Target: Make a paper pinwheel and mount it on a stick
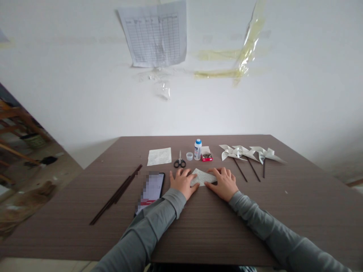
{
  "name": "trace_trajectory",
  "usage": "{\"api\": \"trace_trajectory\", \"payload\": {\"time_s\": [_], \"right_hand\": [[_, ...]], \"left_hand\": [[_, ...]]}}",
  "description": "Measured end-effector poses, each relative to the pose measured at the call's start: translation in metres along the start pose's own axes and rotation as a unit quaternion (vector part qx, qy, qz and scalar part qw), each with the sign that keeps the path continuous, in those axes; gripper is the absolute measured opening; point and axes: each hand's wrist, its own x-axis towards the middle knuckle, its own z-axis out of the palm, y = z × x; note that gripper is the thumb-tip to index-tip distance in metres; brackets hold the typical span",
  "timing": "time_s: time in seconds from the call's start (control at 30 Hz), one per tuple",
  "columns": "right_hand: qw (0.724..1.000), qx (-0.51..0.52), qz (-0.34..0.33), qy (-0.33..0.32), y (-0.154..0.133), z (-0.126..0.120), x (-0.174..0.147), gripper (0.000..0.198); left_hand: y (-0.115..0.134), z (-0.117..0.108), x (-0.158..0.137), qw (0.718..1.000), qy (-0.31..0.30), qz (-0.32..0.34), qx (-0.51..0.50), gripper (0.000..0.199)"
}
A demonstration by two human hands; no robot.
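Observation:
A sheet of printed paper, folded into a roughly triangular shape, lies on the table between my hands. My left hand holds its left corner, thumb near the lower edge and fingers curled over the top. On the opposite corner is my right hand, gripping it with thumb below and fingers above. Just beyond my left hand are black-handled scissors. A white glue bottle with a blue cap stands upright past the folded paper, beside a small translucent cup and an open red box of small metal pieces.
Three paper pinwheels on dark sticks lie at the back right. Another paper sheet rests at the back left. Several dark sticks and a phone are to the left. A white wall rises behind the table.

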Motion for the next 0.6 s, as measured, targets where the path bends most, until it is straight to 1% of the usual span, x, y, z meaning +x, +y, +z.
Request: {"api": "trace_trajectory", "payload": {"time_s": [0.13,0.23,0.43,0.53,0.6], "right_hand": [[0.999,0.02,0.001,-0.038,0.006,-0.011,0.002,0.059],[0.998,0.022,0.01,-0.06,0.017,-0.014,0.004,0.066],[0.997,0.026,0.018,-0.066,0.037,-0.01,0.009,0.074],[0.997,0.022,0.017,-0.066,0.037,-0.009,0.01,0.073],[0.998,0.022,0.026,-0.054,0.036,-0.008,0.01,0.073]], "left_hand": [[-0.001,0.001,0.0,1.0,-0.002,0.0,0.004,0.048],[-0.002,0.003,0.0,1.0,0.007,0.002,0.003,0.047],[-0.007,0.008,0.002,1.0,0.014,0.014,-0.004,0.047],[-0.007,0.008,0.002,1.0,0.023,0.012,-0.006,0.045],[-0.006,0.007,0.001,1.0,0.019,0.007,-0.003,0.046]]}}
